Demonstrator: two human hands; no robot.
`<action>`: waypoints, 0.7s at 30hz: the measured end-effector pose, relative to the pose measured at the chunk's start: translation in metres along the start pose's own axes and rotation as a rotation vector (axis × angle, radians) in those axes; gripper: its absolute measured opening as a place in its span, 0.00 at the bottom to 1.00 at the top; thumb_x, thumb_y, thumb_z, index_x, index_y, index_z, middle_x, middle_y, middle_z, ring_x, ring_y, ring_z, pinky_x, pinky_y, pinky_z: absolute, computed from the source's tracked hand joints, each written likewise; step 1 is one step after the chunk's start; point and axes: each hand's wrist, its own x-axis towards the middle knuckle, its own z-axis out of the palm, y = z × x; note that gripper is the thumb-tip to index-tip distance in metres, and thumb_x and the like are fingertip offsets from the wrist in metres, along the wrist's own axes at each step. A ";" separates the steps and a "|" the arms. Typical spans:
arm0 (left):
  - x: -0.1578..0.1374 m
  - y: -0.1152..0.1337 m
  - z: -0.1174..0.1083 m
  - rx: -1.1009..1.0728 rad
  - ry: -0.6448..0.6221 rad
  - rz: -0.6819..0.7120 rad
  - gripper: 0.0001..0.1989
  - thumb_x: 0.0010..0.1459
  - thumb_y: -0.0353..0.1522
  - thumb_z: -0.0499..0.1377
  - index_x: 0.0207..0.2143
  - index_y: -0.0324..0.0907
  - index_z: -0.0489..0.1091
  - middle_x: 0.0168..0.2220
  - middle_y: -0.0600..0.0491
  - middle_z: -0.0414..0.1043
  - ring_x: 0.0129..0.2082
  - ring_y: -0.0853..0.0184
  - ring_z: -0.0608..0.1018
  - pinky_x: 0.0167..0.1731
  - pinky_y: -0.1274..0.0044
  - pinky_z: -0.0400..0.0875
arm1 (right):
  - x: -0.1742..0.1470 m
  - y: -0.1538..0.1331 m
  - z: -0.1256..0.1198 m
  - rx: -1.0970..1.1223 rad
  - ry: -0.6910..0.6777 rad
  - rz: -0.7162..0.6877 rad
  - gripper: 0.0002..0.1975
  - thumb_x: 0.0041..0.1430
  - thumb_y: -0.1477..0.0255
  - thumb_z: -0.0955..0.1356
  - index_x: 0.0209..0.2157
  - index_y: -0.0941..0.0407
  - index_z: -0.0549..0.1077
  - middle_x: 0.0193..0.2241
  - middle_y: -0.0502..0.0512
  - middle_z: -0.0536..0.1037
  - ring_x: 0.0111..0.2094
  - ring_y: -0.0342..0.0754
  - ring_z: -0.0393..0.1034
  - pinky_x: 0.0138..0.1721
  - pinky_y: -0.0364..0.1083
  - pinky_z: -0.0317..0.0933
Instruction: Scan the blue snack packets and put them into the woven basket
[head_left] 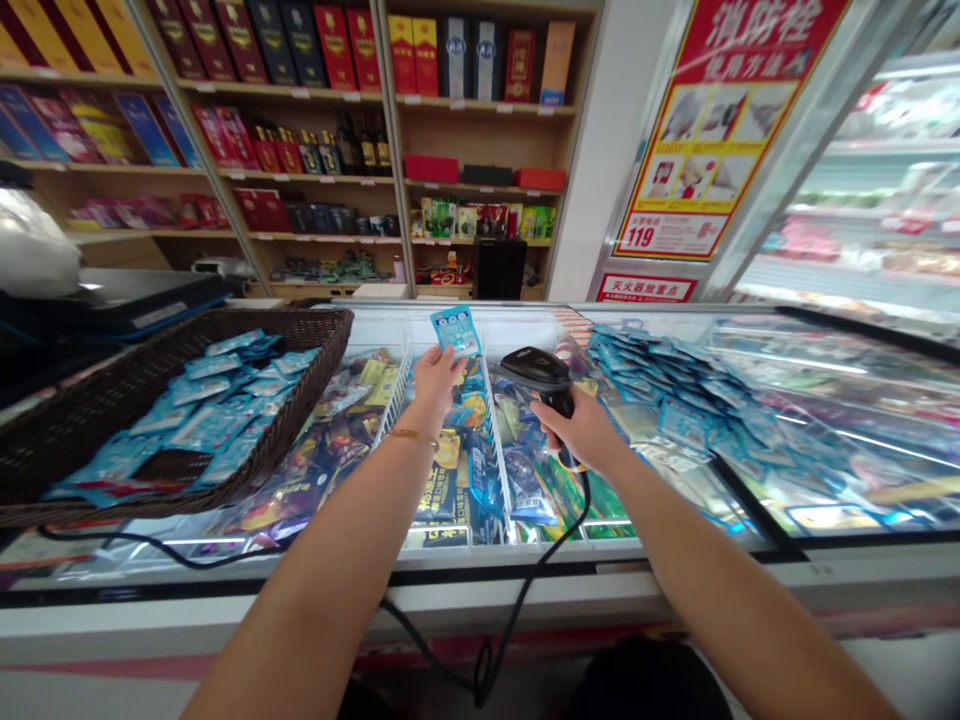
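Note:
My left hand (437,380) pinches a small blue packet (457,330) by its lower edge, above the glass-topped freezer. In my right hand (574,425) is a black barcode scanner (536,370), its handle wrapped by the fingers and its head turned left toward the packet. A black cord (540,560) runs from the handle down past the freezer's front edge. To the right, a heap of similar blue packets (675,390) lies on the glass. More blue packets (210,395) fill part of a brown woven basket (330,345) at the left.
Beneath my hands, the freezer holds bagged goods (450,480) between white wire dividers (496,440). Shelves (480,105) with boxes and bottles stand behind. A red and yellow poster (705,130) hangs at back right. A dark device (150,300) sits behind the basket.

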 end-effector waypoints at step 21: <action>-0.014 -0.015 0.014 0.384 -0.040 -0.094 0.10 0.52 0.34 0.67 0.33 0.40 0.72 0.29 0.53 0.75 0.28 0.70 0.78 0.23 0.83 0.61 | 0.002 -0.006 -0.016 0.117 0.026 0.051 0.16 0.54 0.60 0.71 0.35 0.54 0.65 0.18 0.43 0.70 0.12 0.42 0.65 0.15 0.42 0.59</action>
